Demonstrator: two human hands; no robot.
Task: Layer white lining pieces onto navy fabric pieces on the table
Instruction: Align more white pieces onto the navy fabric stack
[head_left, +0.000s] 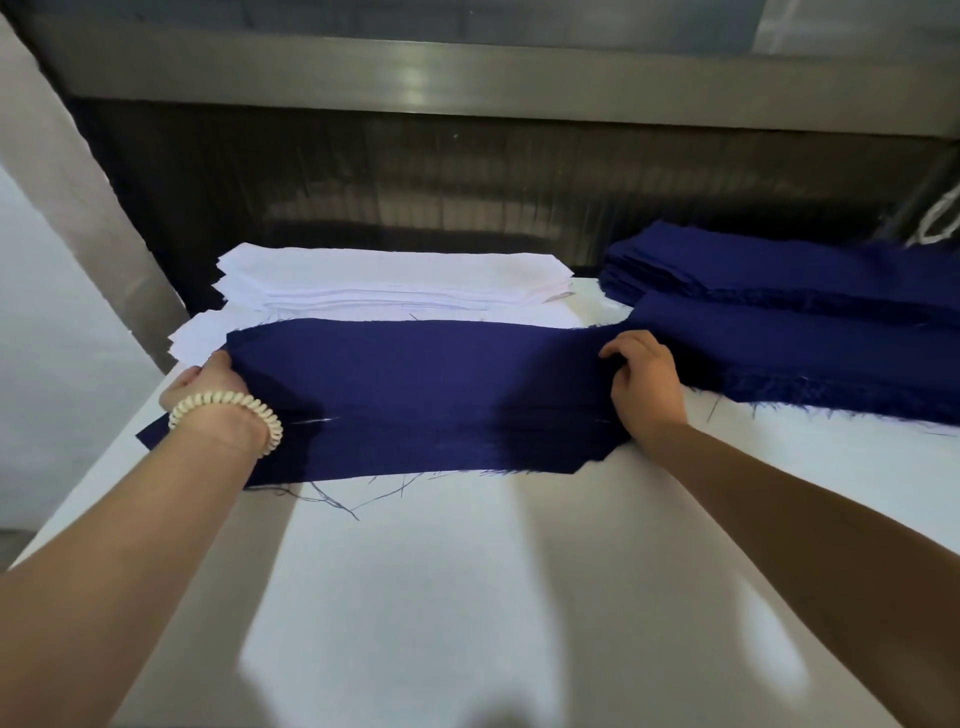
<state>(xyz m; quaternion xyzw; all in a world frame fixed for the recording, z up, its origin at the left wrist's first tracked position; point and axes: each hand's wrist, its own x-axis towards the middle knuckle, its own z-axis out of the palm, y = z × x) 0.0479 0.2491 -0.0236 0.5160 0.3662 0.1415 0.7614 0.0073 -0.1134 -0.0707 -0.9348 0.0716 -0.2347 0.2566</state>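
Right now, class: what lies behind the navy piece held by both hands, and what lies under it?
Behind the navy piece sits a stack of white lining pieces on the table. The left hand and right hand hold its ends. Anything beneath it is covered.

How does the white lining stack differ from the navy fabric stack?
The white lining stack lies at far centre; the navy fabric stack lies at far right. The lining stack's edges look clean; the navy stack's edges are frayed. Both are piles of flat pieces.
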